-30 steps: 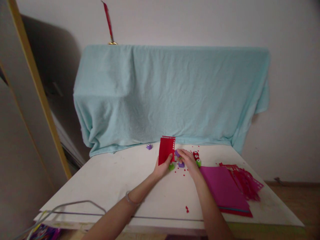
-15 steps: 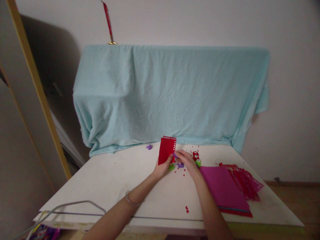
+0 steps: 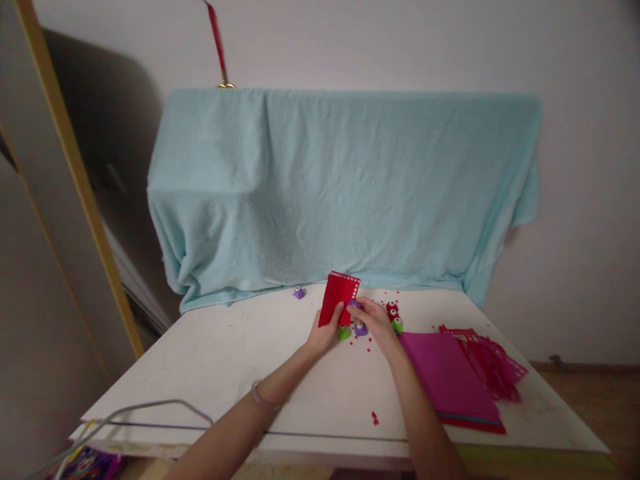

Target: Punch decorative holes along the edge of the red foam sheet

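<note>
My left hand (image 3: 325, 331) grips a red sheet of paper (image 3: 336, 298) by its lower part, thumb on top. Punched holes run along the sheet's top edge and down its right edge. My right hand (image 3: 375, 319) is closed around a small purple craft punch (image 3: 354, 303) set at the sheet's right edge. Beneath the hands on the table are a green punch (image 3: 344, 333) and another purple punch (image 3: 361, 329). Right of my right hand stand a red punch (image 3: 393, 309) and a green one (image 3: 397, 325). Tiny red paper cut-outs (image 3: 369, 349) lie scattered around.
A stack of magenta and red sheets (image 3: 445, 373) lies at the right, beside a heap of punched red scraps (image 3: 493, 367). One purple punch (image 3: 299, 293) sits at the back. A light blue towel (image 3: 350, 187) hangs behind the white table (image 3: 225, 360); a grey cable (image 3: 150, 404) crosses its front left.
The red sheet has shifted slightly right and tilted clockwise in my left hand. The purple punch in my right hand has moved a little up along the sheet's right edge.
</note>
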`<state>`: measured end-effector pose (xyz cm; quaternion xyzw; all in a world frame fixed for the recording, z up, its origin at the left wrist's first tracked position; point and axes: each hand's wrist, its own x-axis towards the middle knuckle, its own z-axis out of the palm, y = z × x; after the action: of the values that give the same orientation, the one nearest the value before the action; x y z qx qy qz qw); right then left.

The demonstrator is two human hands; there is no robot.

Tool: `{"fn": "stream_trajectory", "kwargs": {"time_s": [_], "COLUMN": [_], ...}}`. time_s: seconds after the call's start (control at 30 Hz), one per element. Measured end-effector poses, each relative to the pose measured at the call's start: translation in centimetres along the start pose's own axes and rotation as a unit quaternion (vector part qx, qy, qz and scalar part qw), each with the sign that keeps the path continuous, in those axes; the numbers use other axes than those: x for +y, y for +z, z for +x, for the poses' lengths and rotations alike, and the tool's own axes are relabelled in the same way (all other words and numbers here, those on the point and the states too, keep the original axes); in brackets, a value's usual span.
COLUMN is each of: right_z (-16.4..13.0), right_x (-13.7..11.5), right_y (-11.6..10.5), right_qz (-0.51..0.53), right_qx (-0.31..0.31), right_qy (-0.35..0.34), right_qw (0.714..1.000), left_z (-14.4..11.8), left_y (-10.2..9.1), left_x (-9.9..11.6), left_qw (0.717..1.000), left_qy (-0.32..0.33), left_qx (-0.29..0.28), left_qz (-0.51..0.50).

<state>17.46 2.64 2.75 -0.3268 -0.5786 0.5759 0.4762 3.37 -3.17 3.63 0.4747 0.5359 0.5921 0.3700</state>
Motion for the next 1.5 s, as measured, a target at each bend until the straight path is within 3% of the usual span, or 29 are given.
{"fn": "stream_trajectory", "kwargs": {"time_s": [0.1,0.5,0.9,1.17,1.5], "right_z": [-0.1,-0.2,0.2,0.0,-0.1], "right_x": [-0.4,0.0,0.6,0.4,0.8], "right_y": [0.0,0.0,0.0,0.2,0.2], "right_qz": [-0.01,-0.01,-0.014,-0.018,-0.008], "right_qx": [-0.002,-0.011,-0.01,0.001,0.006], "right_qy": [-0.004,-0.012,-0.015,-0.013,-0.027], "right_qw": [1.0,1.0,1.0,1.0,1.0], "left_z": [0.1,0.5,1.2,0.9,1.3], "left_y": [-0.1,0.4,0.3,0.2,0.1], "left_x": [-0.3,-0.9,-2.4,-1.6,-2.6], "left_qw": [1.0,0.999,0.995,0.992,0.988], "left_qy": [-0.001,0.045,0.057,0.073,0.08], "left_qx": [-0.021,-0.018,-0.074,-0.08,-0.092], "left_qz": [-0.001,0.024,0.033,0.063,0.09]}}
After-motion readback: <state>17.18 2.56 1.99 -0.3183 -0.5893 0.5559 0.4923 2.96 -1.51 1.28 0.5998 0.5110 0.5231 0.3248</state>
